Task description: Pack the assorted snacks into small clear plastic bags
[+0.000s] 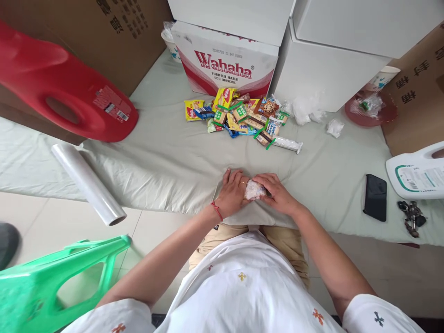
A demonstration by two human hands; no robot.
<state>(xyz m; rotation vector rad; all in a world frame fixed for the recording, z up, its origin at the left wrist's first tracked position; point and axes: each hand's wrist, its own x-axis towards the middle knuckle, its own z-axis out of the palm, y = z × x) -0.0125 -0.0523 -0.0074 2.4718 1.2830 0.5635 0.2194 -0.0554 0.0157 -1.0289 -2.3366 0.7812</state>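
The pack (pixel 255 189) looks whitish and lumpy, with a shiny, crinkly wrap. It is on the tabletop (pixel 329 185), close to the front edge, between the two hands. The right grip (pixel 280 196) is clamped on its right side, fingers at the back and thumb at the front. The left grip (pixel 233 194) lies palm down and touches its left side; I cannot tell if it pinches too.

White boxes (pixel 347 55) make a tall wall at the back, and brown boxes (pixel 86 27) stand at both sides. A big red jug (pixel 79 83) is on the left. The Wahaha box (pixel 225 60) blocks the way behind a messy pile of snacks (pixel 239 115). A white jug (pixel 419 173) is at the far right. A red dish (pixel 388 113) is by the right brown box. Crinkled plastic (pixel 305 108) is just right of the snacks. A black phone (pixel 376 196) lies near the white jug, with keys (pixel 412 217) just beside that jug.

The floor (pixel 152 231) shows below the front edge. A wide strip of pale green cloth (pixel 166 166) shows between the pack and the snacks, and more cloth spreads left and right of the hands. A green stool (pixel 21 296) is on the floor at the left. A shiny roll (pixel 88 182) pokes out past the front edge.
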